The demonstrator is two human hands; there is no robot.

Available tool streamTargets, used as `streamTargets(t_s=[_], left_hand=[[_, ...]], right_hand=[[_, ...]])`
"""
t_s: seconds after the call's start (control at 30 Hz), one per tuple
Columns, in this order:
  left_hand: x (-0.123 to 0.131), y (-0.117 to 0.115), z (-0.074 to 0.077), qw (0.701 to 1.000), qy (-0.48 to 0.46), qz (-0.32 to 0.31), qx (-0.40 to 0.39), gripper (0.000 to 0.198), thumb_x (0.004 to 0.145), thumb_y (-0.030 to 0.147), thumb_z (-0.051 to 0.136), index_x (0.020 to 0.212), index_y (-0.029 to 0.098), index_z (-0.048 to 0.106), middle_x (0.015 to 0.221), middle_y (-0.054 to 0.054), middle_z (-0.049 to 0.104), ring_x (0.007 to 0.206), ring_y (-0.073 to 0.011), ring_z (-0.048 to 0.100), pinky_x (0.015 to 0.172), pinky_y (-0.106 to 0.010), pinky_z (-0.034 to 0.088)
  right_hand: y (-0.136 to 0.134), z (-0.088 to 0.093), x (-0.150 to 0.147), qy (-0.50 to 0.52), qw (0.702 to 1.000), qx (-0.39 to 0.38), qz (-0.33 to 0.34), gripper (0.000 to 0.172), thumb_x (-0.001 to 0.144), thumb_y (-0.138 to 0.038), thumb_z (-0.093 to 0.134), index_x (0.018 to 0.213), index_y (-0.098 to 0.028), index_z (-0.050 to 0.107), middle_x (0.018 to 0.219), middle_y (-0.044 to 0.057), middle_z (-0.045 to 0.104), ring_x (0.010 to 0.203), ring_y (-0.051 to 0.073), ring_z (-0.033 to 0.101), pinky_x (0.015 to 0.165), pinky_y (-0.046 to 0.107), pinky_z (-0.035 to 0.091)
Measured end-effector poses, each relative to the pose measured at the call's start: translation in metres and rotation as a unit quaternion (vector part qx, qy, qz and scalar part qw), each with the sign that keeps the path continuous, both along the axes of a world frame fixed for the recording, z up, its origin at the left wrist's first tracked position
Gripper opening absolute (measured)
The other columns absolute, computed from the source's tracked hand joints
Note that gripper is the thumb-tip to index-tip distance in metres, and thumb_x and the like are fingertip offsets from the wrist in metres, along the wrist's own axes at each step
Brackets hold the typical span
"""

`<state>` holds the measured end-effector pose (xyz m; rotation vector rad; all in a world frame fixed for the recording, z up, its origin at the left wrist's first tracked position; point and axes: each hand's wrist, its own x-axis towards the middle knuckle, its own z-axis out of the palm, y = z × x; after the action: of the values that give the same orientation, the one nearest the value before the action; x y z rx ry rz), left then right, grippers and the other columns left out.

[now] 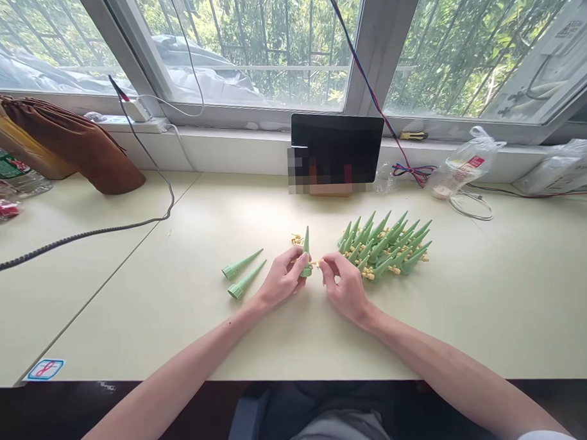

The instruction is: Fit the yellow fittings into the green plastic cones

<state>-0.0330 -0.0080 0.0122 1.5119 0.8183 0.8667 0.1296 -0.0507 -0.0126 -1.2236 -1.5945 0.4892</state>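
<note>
My left hand (286, 275) is closed round a green cone (306, 245), which stands upright with its tip pointing up. Just to the right, my right hand (342, 282) pinches a small yellow piece (317, 263) beside the cone's lower part. Two loose green cones (247, 278) lie left of my left hand. Behind the held cone are a few small yellow pieces (297, 238). A dense group of several green cones with yellow pieces (385, 245) sits to the right, behind my right hand.
A dark tablet (339, 144) on a wooden stand is at the table's back. A brown pouch (99, 156) lies back left, with a black cable (82, 236) running across the left side. Plastic bags (469, 162) and a coiled white cable (471, 207) are back right.
</note>
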Motion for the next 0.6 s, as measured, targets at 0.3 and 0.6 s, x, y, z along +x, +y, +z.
streamTargets(t_s=[0.3,0.6], left_hand=[[0.0001,0.0019,-0.0027,1.0,0.004,0.012,0.006,0.032,0.096,0.048,0.05,0.089,0.017,0.054,0.072,0.001,0.047,0.046,-0.0062,0.046,0.037,-0.02,0.032],[-0.0003,0.0028,-0.0055,1.0,0.005,0.018,-0.002,0.032,0.095,0.049,0.052,0.092,0.017,0.054,0.074,0.001,0.048,0.046,-0.005,0.044,0.037,-0.019,0.033]], right_hand=[[-0.0007,-0.0003,-0.0008,0.004,1.0,-0.005,0.016,0.015,0.099,-0.027,0.046,0.088,-0.02,0.053,0.077,0.001,0.057,0.063,0.013,0.054,0.063,0.027,0.048],[0.0001,-0.0037,0.0004,0.003,0.999,-0.005,0.031,0.017,0.098,-0.027,0.048,0.084,-0.02,0.052,0.073,0.001,0.056,0.064,0.014,0.053,0.061,0.026,0.045]])
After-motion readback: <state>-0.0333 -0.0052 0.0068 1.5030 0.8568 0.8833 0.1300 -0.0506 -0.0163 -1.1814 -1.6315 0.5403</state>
